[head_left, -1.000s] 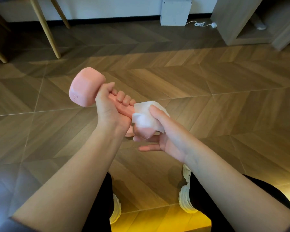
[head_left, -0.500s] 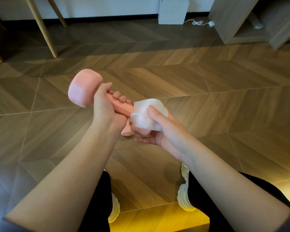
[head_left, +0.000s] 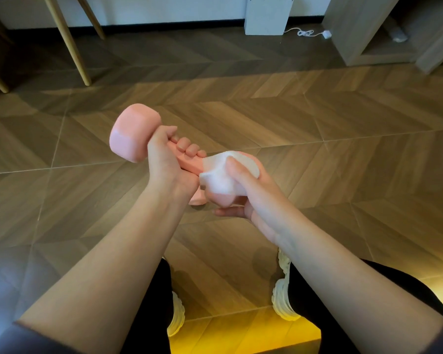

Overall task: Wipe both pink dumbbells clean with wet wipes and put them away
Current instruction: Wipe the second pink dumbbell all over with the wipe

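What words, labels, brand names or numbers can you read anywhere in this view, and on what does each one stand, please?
None can be read.
Pink dumbbell: the head in view looks plain, with no legible number; the left hand and the wet wipe held by the right hand cover much of the rest.
White box by the wall: no legible marking.

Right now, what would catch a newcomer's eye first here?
The pink dumbbell, held up mid-frame over the wood floor, its handle gripped by the left hand. Next, the white wet wipe that the right hand presses around the dumbbell's near end.
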`<state>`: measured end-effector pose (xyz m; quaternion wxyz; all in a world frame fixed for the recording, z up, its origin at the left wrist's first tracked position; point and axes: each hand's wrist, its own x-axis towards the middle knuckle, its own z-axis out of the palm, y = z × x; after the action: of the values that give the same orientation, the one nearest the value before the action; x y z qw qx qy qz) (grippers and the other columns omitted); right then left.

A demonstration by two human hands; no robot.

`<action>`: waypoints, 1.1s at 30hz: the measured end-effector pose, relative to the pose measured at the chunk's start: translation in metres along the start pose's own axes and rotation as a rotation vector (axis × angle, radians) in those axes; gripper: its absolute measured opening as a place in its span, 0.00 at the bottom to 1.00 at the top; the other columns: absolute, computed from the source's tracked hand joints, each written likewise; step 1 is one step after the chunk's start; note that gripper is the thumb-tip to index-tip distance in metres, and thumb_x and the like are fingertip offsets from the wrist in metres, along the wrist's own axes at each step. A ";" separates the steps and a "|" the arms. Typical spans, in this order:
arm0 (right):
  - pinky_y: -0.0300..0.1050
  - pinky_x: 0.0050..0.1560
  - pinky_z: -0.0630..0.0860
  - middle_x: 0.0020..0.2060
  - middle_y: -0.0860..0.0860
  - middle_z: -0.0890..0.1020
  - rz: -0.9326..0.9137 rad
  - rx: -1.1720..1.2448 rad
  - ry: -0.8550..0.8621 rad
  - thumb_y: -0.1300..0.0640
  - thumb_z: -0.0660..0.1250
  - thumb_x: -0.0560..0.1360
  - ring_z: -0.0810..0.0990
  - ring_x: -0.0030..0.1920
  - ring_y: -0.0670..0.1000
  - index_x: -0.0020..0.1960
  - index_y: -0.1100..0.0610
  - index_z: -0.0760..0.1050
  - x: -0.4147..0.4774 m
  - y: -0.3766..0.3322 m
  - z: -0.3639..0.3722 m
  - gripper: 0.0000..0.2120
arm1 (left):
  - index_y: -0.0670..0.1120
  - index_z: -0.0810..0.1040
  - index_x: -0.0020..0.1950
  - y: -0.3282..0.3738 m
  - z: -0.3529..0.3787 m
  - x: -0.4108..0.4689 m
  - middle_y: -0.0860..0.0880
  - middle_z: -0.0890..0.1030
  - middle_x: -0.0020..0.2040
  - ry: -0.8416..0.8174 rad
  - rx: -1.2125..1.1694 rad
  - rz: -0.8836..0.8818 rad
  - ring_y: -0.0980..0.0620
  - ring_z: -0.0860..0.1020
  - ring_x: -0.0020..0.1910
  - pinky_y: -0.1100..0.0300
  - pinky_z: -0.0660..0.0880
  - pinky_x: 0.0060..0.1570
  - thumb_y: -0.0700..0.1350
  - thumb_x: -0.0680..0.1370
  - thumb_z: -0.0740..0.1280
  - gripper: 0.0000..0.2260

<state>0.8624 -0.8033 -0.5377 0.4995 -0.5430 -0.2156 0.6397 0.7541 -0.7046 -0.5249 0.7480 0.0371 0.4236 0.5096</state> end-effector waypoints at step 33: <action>0.60 0.48 0.82 0.56 0.54 0.82 -0.017 -0.062 0.030 0.54 0.73 0.74 0.85 0.46 0.55 0.62 0.50 0.71 0.001 0.003 0.002 0.20 | 0.49 0.60 0.35 -0.003 0.000 0.000 0.54 0.59 0.25 0.017 0.004 -0.012 0.54 0.59 0.22 0.61 0.63 0.29 0.43 0.78 0.61 0.14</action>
<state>0.8590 -0.8033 -0.5398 0.4911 -0.5660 -0.2322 0.6201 0.7558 -0.7063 -0.5261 0.7473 0.0317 0.4313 0.5044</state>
